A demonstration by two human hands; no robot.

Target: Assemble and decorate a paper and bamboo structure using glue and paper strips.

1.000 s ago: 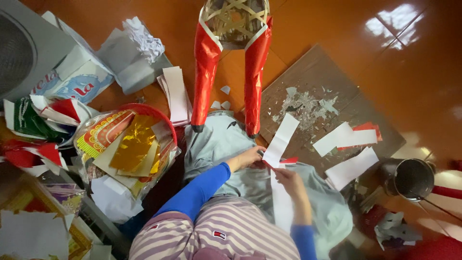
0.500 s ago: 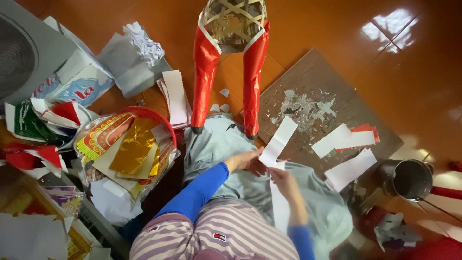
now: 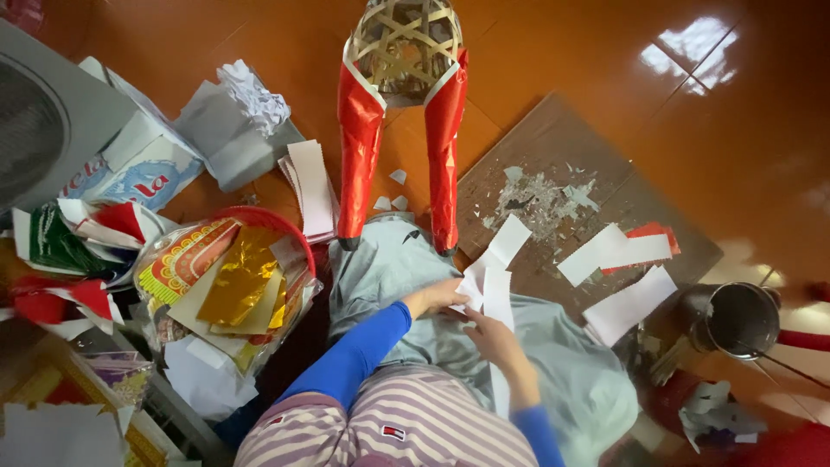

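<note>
Pinching white paper strips (image 3: 494,275) over the lap, the left hand (image 3: 437,297) and right hand (image 3: 491,337) both have their fingers closed on them. Just left, a red basin (image 3: 298,235) holds gold foil (image 3: 240,275) and printed sheets. At right, a steel pot (image 3: 731,318) stands by a board (image 3: 553,164) with loose strips. Farther off stands a bamboo frame (image 3: 404,43) with red legs.

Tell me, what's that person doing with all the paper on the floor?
A person sits on the floor, holding white paper strips with both hands: the left hand and the right hand, over a grey cloth on the lap. In front stands a bamboo frame with red foil legs. More strips lie on a brown board.
</note>
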